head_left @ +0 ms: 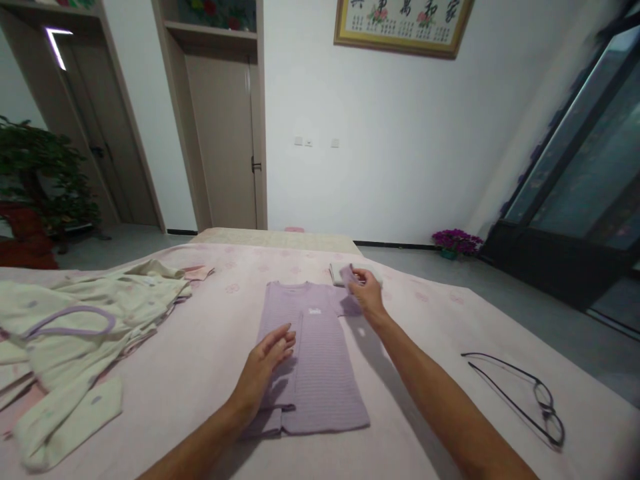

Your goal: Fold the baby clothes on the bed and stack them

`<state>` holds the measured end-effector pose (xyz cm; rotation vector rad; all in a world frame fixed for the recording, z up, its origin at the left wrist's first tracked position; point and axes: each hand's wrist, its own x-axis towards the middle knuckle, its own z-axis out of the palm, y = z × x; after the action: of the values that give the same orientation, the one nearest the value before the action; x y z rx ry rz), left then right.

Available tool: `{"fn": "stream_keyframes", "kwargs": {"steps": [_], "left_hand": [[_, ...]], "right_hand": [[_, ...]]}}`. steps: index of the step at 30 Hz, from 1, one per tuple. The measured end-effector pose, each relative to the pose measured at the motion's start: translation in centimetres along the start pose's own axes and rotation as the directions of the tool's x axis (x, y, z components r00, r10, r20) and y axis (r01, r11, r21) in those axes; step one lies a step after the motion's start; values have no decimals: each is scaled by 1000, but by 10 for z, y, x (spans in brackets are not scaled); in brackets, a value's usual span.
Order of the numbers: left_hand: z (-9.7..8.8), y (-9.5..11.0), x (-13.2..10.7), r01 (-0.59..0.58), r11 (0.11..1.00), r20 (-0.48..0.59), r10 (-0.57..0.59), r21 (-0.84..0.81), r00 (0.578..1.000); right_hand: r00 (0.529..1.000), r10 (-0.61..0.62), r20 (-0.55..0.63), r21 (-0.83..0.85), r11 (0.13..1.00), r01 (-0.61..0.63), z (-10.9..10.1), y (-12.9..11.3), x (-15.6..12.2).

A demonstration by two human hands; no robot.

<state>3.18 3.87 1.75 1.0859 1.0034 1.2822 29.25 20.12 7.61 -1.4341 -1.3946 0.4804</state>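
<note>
A small lilac ribbed shirt (320,373) lies flat on a pink-patterned cloth (410,400), its neckline pointing away from me. One sleeve is folded across the left side of the body, with its cuff near the hem. My right hand (367,292) pinches the end of the other sleeve and lifts it off the cloth at the upper right. My left hand (270,363) hovers over the shirt's left side, fingers extended and slightly apart, with nothing in it. Just behind my right hand lies a folded pale cloth piece (338,273), partly hidden.
On the left is a heap of cream patterned clothes (100,307) with a lilac trim loop. Black-framed glasses (545,407) lie at the right. Beyond the table's far edge stand a wall, doors (225,133) and a pot of purple flowers (456,241).
</note>
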Motion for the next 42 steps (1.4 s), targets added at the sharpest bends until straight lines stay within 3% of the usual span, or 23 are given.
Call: {"fn": "stream_keyframes", "kwargs": {"steps": [2,4,5,6,8,10,12,16,21,26,28,35,38,42], "left_hand": [[8,6,21,116,961,5,-119,-252,993],[8,9,39,225,894,-8,-247,-387,969],[5,10,47,267,869,-18,-302,-417,953],[1,9,54,298,851,-45,-351,-432,935],[-6,6,65,329,837,-132,-422,-436,897],[-12,2,74,339,837,-232,-466,-430,854],[-15,-1,83,338,843,-298,-479,-420,825],[-12,1,99,261,892,-381,-401,-369,833],[-6,24,112,87,971,-446,-181,-222,877],[-12,58,124,-6,995,-477,-42,-98,878],[-17,71,127,-33,997,-485,-3,-67,875],[-39,102,132,-100,995,-502,90,7,860],[-45,108,130,-120,992,-492,128,48,861],[-48,108,124,-143,983,-435,178,112,883]], "right_hand": [[962,-130,242,270,961,62,21,-32,-25],[862,-197,468,379,925,6,30,-51,-46],[835,-190,517,387,921,-30,29,-54,-55],[818,-160,553,357,932,-60,26,-52,-61],[828,-62,558,204,977,-65,14,-38,-68],[850,11,526,-49,999,17,-3,-16,-74],[857,45,513,-297,946,128,-19,4,-82],[799,171,576,-525,827,202,-41,22,-115],[787,165,595,-500,842,201,-42,25,-147],[778,246,578,-406,914,13,-31,23,-146],[775,228,590,-365,931,4,-24,15,-146],[734,141,665,-431,874,223,18,-23,-158],[694,135,707,-451,842,296,31,-27,-164],[675,45,737,-339,888,311,33,-20,-166]]}}
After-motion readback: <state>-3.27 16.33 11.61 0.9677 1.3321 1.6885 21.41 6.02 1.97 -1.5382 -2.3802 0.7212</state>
